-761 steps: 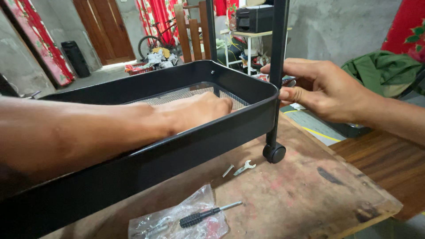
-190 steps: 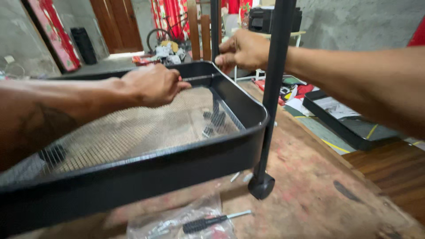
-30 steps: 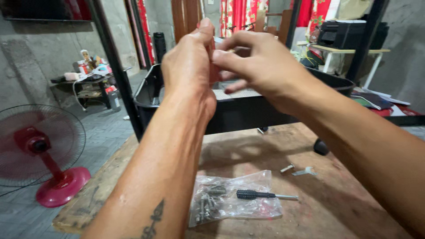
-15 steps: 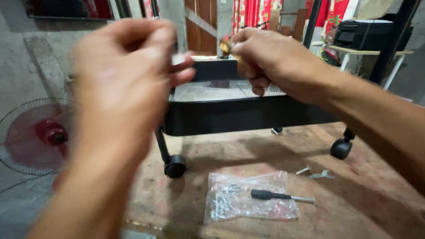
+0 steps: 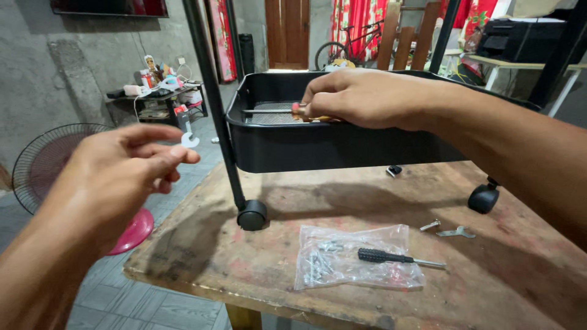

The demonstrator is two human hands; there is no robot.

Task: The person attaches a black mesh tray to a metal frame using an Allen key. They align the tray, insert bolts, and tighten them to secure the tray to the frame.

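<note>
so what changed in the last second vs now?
The hands came apart. The left hand dropped out to the left, a small flat wrench at its fingertips. The right hand went to the black tray, pinching something small I cannot make out. Bag of screws, screwdriver and loose wrench lie on the table as before.

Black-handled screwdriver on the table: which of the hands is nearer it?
Neither clearly. The screwdriver lies on the plastic bag; left hand is raised off its left, right hand above in the black tray.
</note>
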